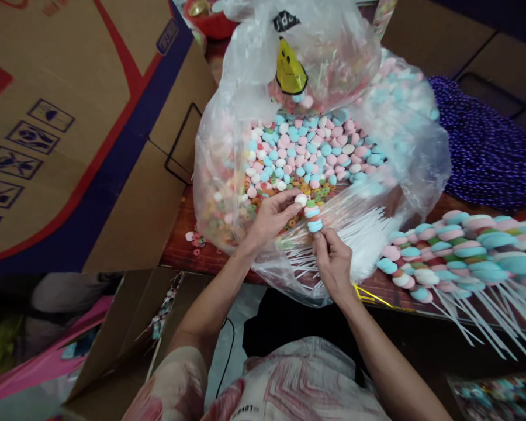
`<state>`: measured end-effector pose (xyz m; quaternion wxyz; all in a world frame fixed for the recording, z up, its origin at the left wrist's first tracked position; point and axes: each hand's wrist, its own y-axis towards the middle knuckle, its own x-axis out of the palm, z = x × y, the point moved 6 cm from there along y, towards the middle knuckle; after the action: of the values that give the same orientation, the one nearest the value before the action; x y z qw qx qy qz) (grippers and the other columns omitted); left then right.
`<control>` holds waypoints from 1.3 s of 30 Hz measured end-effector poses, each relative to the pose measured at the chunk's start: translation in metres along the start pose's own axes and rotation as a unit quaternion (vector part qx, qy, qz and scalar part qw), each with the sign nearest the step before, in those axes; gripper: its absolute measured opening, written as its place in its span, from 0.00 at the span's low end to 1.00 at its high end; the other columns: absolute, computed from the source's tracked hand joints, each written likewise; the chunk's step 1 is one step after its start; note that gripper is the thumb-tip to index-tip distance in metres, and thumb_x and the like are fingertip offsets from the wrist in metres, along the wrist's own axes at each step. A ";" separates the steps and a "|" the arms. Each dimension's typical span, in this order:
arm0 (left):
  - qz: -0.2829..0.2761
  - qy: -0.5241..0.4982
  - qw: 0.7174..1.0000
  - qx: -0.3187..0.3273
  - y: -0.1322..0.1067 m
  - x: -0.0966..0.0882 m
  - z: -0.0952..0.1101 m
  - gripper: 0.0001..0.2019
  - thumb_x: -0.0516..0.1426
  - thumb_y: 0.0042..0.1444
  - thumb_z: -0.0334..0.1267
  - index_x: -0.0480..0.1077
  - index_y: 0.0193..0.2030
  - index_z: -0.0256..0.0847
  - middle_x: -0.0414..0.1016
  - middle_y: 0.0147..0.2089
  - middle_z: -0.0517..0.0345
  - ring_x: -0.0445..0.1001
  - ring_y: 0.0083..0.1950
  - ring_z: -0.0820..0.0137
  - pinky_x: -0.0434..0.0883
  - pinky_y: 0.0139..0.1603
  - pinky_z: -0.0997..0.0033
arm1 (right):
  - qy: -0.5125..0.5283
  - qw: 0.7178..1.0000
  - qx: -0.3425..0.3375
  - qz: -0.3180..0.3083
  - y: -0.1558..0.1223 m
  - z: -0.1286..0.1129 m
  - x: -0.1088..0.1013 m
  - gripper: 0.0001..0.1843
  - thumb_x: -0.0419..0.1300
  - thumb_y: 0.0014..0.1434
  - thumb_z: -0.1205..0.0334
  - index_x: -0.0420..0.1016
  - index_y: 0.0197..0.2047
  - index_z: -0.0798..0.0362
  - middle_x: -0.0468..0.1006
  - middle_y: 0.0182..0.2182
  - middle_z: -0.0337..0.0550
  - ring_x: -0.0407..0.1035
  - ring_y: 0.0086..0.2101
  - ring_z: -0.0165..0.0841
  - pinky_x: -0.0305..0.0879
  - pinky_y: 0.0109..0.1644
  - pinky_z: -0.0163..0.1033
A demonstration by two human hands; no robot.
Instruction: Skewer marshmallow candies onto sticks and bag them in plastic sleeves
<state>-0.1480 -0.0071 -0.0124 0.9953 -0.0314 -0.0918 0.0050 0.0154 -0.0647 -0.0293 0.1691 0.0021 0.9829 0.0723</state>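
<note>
In front of me my right hand [333,260] pinches the lower end of a candy skewer [313,216], stacked with blue marshmallows and green and brownish rings. My left hand [275,215] holds a white marshmallow [301,200] between thumb and fingers, right at the skewer's top end. Both hands are over the mouth of a large clear plastic bag [210,158]. Inside it lie many loose pink, blue and white marshmallows [307,146] and small coloured gummy rings [263,193]. White sticks [368,234] in clear wrapping lie by my right hand.
Finished-looking skewers [464,251] are piled on the right of the wooden table [179,234], sticks over its front edge. A tall cardboard box [92,117] stands at the left. Purple patterned cord or fabric [486,152] lies at the right back. Below left is an open carton [114,345].
</note>
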 end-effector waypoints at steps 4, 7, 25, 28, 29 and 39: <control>0.009 -0.005 1.000 0.004 -0.001 -0.002 -0.001 0.18 0.71 0.46 0.45 0.80 0.43 0.42 0.82 0.43 0.57 0.77 0.44 0.68 0.74 0.52 0.64 | -0.009 1.000 -0.007 -0.009 0.001 -0.002 0.001 0.17 0.52 0.69 0.55 0.63 0.28 0.49 0.61 0.20 0.31 0.55 0.22 0.27 0.53 0.29 0.35; 0.017 -0.009 1.000 0.005 -0.001 -0.003 -0.001 0.16 0.71 0.46 0.43 0.79 0.41 0.42 0.81 0.41 0.58 0.77 0.42 0.70 0.74 0.50 0.67 | -0.015 1.000 -0.013 -0.017 0.002 -0.003 0.002 0.18 0.52 0.69 0.55 0.61 0.27 0.49 0.60 0.20 0.31 0.54 0.22 0.26 0.53 0.28 0.34; 0.083 0.002 0.995 0.056 0.005 -0.015 -0.003 0.12 0.69 0.50 0.40 0.80 0.42 0.44 0.82 0.42 0.58 0.78 0.46 0.69 0.74 0.53 0.66 | -0.023 0.998 -0.045 -0.039 0.002 -0.007 0.006 0.12 0.53 0.68 0.58 0.72 0.34 0.52 0.62 0.22 0.32 0.56 0.23 0.26 0.54 0.29 0.33; 0.068 -0.005 0.996 0.062 0.005 -0.017 -0.006 0.15 0.70 0.49 0.44 0.82 0.43 0.44 0.83 0.45 0.57 0.78 0.48 0.68 0.74 0.56 0.64 | -0.025 0.998 -0.043 -0.043 0.002 -0.006 0.006 0.13 0.53 0.68 0.58 0.70 0.32 0.52 0.62 0.22 0.32 0.56 0.24 0.26 0.55 0.30 0.33; 0.062 -0.001 0.996 0.066 0.005 -0.017 -0.006 0.16 0.70 0.49 0.45 0.82 0.44 0.44 0.83 0.46 0.57 0.79 0.49 0.67 0.74 0.57 0.63 | -0.024 0.998 -0.044 -0.043 0.002 -0.006 0.006 0.13 0.53 0.68 0.58 0.70 0.32 0.52 0.62 0.22 0.32 0.56 0.23 0.26 0.55 0.30 0.33; 0.046 0.013 0.994 0.101 0.005 -0.019 -0.006 0.16 0.68 0.54 0.47 0.81 0.47 0.42 0.84 0.46 0.55 0.79 0.48 0.68 0.74 0.54 0.67 | -0.026 0.997 -0.062 -0.036 0.003 -0.010 0.005 0.12 0.54 0.67 0.60 0.72 0.32 0.52 0.62 0.22 0.32 0.57 0.24 0.25 0.55 0.30 0.32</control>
<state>-0.1657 -0.0030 -0.0224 0.9932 0.0651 -0.0761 0.0598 0.0068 -0.0631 -0.0214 0.1972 -0.0417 0.9712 0.1270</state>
